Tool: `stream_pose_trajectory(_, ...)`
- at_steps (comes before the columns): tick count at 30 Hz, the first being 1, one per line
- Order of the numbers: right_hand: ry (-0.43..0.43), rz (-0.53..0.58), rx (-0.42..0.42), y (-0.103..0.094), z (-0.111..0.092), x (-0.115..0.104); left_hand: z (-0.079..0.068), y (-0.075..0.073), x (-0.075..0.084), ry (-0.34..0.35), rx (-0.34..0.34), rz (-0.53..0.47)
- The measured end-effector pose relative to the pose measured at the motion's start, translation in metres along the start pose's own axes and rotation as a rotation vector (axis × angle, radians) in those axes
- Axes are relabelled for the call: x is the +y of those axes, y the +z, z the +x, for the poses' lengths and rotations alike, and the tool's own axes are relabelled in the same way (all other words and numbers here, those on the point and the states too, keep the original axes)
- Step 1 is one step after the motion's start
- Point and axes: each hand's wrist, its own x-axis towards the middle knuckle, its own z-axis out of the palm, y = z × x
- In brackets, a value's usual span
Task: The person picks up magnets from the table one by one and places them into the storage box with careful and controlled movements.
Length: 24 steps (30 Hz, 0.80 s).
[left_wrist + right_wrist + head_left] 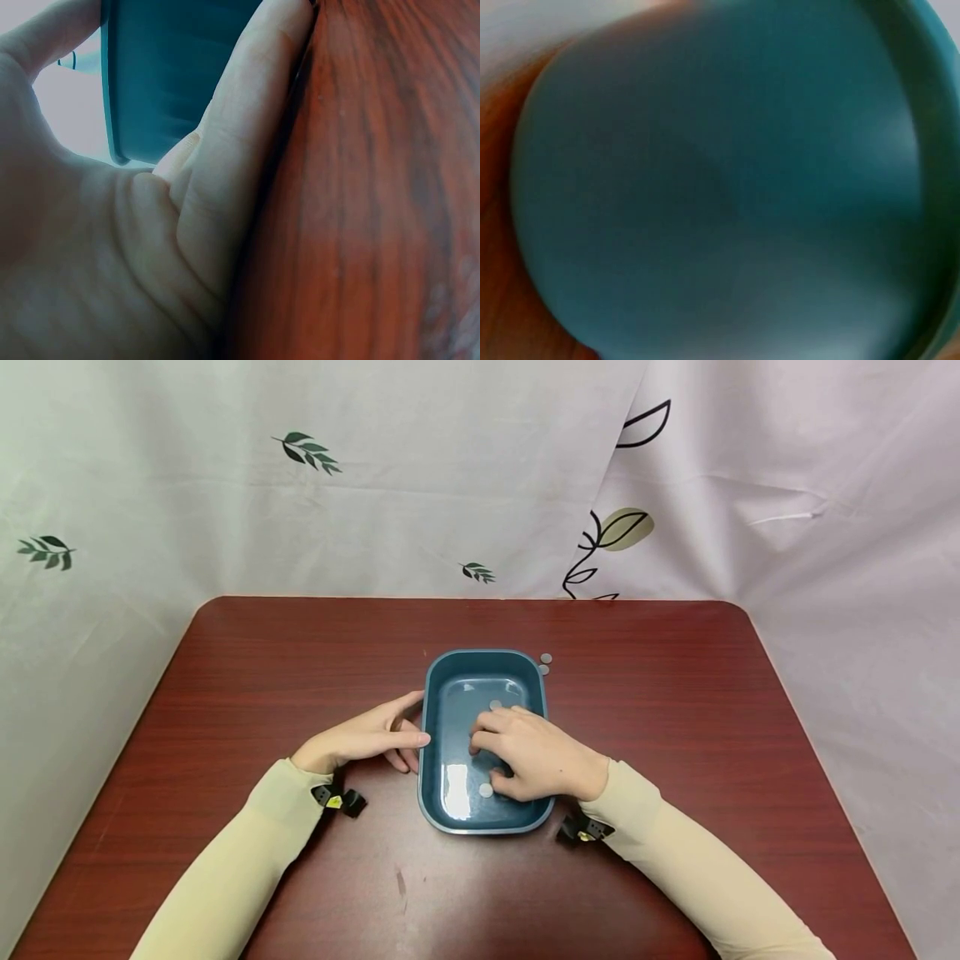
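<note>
A blue rectangular tray (450, 710) with raised walls stands mid-table. My left hand (375, 735) is at its left side, thumb on the rim, fingers along the outer wall; the left wrist view shows that hand (217, 150) low against the tray wall (165, 75). Reaching over the right rim, my right hand (528, 756) has bent fingers down inside the tray, thumb and forefinger apart. A small pale coin-like disc (486, 790) lies beside the thumb, another disc (495, 704) beyond the fingers. Whatever lies under the palm is hidden. The right wrist view shows mostly tray wall (727, 180).
Two more pale discs (546, 658) lie on the table just outside the tray's far right corner. The dark red wooden table (300, 643) has rounded far corners, and a white leaf-patterned cloth (420, 485) hangs behind it. Each wrist carries a black camera (341, 798).
</note>
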Motion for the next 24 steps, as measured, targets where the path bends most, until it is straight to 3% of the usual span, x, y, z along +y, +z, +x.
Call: stream_pose_trajectory(24, 0.045, -0.002, 0.081, -0.028, -0.012, 0.022, 0.0, 0.001, 0.001, 0.007, 0.004, -0.004)
